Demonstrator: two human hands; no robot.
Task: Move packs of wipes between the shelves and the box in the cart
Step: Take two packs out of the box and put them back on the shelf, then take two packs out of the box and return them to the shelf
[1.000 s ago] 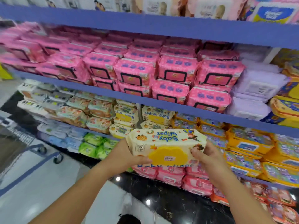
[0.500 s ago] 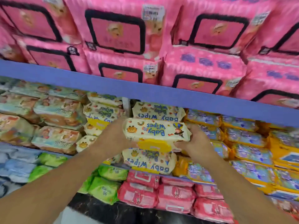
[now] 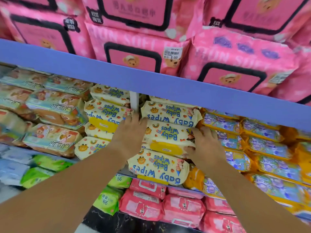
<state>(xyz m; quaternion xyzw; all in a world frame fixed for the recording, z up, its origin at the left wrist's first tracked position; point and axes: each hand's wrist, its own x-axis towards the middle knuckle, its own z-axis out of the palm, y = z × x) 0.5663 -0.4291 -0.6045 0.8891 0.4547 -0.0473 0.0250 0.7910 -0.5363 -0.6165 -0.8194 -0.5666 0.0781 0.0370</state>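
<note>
Baby Wipes pack (image 3: 168,137) sits at the centre of the frame, clasped at both ends: your left hand (image 3: 127,133) wraps its left end, and your right hand (image 3: 204,143) curls round its right end, thumb on the front. It lies between two matching packs (image 3: 170,113) under the blue shelf edge (image 3: 151,81), with pink packs (image 3: 134,52) above.

Two hands, left hand (image 3: 128,133) and right hand (image 3: 206,143), held one Baby Wipes pack (image 3: 168,135); one like pack (image 3: 158,167) lay below the grip, one above, four to its left.
</note>
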